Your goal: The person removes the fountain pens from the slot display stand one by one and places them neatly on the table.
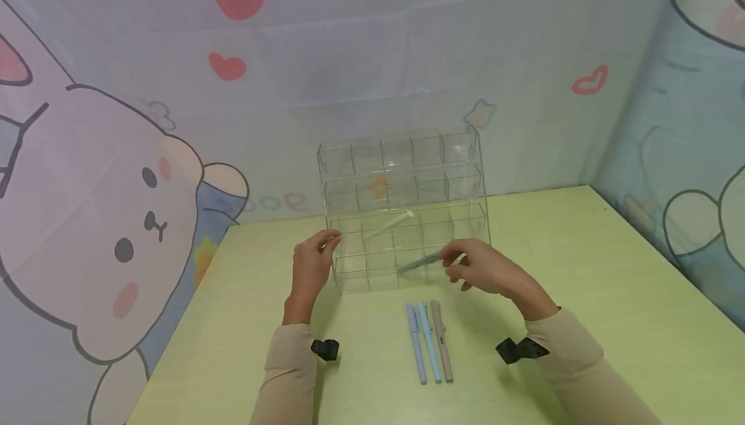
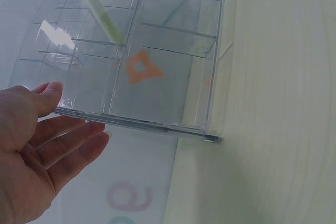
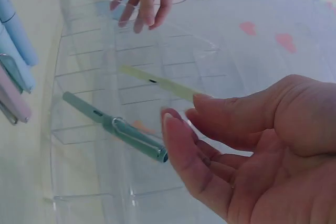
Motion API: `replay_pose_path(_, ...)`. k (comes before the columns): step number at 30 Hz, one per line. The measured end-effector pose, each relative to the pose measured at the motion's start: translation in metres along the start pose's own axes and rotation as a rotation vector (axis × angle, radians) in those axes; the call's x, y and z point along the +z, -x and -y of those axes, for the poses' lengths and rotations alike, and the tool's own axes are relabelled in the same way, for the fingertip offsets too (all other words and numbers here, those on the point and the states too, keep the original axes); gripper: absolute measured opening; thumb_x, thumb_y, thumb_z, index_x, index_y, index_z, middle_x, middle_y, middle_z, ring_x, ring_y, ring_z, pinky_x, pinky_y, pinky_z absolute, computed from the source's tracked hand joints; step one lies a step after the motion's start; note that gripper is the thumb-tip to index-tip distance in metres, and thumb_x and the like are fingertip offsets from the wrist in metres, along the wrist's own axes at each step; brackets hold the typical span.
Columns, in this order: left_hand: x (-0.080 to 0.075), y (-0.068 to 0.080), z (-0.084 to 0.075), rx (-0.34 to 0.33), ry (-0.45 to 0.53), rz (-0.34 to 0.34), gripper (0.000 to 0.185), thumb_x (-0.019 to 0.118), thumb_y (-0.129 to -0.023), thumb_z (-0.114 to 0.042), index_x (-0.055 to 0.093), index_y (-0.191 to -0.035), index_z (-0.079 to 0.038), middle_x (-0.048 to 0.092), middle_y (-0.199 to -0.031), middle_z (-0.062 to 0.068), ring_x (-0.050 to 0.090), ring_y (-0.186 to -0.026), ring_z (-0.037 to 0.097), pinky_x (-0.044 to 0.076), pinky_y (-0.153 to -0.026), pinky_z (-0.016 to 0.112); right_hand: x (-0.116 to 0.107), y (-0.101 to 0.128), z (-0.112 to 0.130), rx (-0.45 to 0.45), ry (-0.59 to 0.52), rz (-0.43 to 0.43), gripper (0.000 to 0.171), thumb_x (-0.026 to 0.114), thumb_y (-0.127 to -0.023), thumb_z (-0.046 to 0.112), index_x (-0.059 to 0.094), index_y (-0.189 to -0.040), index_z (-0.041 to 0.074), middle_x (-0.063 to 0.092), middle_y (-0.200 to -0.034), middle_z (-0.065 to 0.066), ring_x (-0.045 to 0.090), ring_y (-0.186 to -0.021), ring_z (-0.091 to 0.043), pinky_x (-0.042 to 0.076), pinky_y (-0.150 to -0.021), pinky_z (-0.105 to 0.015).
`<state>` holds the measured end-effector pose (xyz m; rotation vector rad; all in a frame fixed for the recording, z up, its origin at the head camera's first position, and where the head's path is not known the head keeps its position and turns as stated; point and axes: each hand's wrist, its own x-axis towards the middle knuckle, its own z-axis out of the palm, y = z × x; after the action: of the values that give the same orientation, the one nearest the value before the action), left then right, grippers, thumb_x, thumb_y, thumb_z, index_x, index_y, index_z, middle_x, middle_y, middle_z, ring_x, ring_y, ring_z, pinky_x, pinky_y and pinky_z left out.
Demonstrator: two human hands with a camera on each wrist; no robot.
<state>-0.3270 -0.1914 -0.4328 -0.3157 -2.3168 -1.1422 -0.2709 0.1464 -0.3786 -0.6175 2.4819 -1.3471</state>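
A clear acrylic tiered organizer stands mid-table. My left hand is at its left side wall, thumb on the edge and fingers straight. A teal pen leans out of a bottom-row compartment. My right hand is relaxed at the pen's capped end, one fingertip beside it and nothing pinched. A pale green pen leans in a compartment one row higher.
Three pens lie side by side on the green table in front of the organizer: blue, light blue and pinkish brown. Cartoon-printed backdrops close in the back, left and right.
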Motion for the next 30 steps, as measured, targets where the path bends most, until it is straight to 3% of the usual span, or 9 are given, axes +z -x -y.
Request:
replay_pose_path(4,0.0,0.0,0.002,-0.004,0.002,0.004,0.014,0.068,-0.097,-0.016,0.077,-0.106,-0.009,0.075,-0.099,0.016,0.074,-0.085,0.034,0.053,-0.059,0.038,0.0,0.0,0.003,-0.066,0.0,-0.087,0.03,0.06,-0.1,0.005,0.058,-0.128,-0.006,0.062,-0.108,-0.012,0.063,-0.092,-0.023,0.056,-0.075,-0.041)
replay_pose_path(10,0.001,0.0,0.003,-0.006,-0.002,0.0,0.013,0.068,-0.097,-0.016,0.077,-0.105,-0.01,0.075,-0.099,0.015,0.074,-0.084,0.031,0.051,-0.058,0.036,0.004,-0.005,0.004,-0.201,0.119,-0.218,0.029,0.064,-0.099,0.009,0.06,-0.126,-0.001,0.065,-0.106,-0.006,0.063,-0.103,-0.025,0.05,-0.089,-0.045)
replay_pose_path(16,0.002,0.001,0.006,-0.009,-0.009,0.011,0.013,0.069,-0.097,-0.016,0.077,-0.105,-0.011,0.075,-0.1,0.015,0.075,-0.081,0.028,0.05,-0.055,0.029,0.018,-0.017,-0.001,-0.341,0.115,-0.418,0.034,0.069,-0.095,0.003,0.059,-0.127,-0.002,0.066,-0.109,-0.011,0.065,-0.105,-0.029,0.048,-0.094,-0.049)
replay_pose_path(18,0.002,0.002,0.006,-0.005,-0.002,0.008,0.012,0.069,-0.097,-0.015,0.077,-0.104,-0.01,0.075,-0.1,0.015,0.074,-0.073,0.027,0.048,-0.052,0.027,0.023,-0.024,0.0,-0.371,0.097,-0.485,0.034,0.069,-0.095,0.003,0.059,-0.127,-0.003,0.066,-0.109,-0.014,0.066,-0.106,-0.031,0.048,-0.094,-0.051)
replay_pose_path(20,0.002,0.002,0.006,0.0,0.008,0.005,0.012,0.068,-0.097,-0.015,0.077,-0.104,-0.009,0.075,-0.099,0.016,0.072,-0.065,0.027,0.047,-0.05,0.026,0.026,-0.03,0.002,-0.378,0.075,-0.535,0.035,0.069,-0.095,0.003,0.058,-0.127,-0.003,0.065,-0.112,-0.015,0.066,-0.107,-0.032,0.049,-0.092,-0.051)
replay_pose_path(24,0.001,0.001,0.007,0.0,0.012,0.01,0.013,0.068,-0.097,-0.015,0.077,-0.105,-0.01,0.075,-0.1,0.015,0.072,-0.065,0.027,0.046,-0.05,0.026,0.03,-0.042,0.008,-0.353,0.039,-0.584,0.037,0.071,-0.094,0.004,0.057,-0.128,-0.003,0.062,-0.121,-0.019,0.067,-0.108,-0.032,0.049,-0.092,-0.05)
replay_pose_path(30,0.002,-0.002,0.006,-0.001,0.01,0.006,0.013,0.068,-0.097,-0.016,0.077,-0.105,-0.01,0.075,-0.099,0.013,0.073,-0.073,0.026,0.047,-0.052,0.026,0.03,-0.058,0.019,-0.279,0.081,-0.553,0.046,0.071,-0.094,0.006,0.052,-0.133,-0.008,0.057,-0.127,-0.024,0.063,-0.113,-0.035,0.048,-0.094,-0.049)
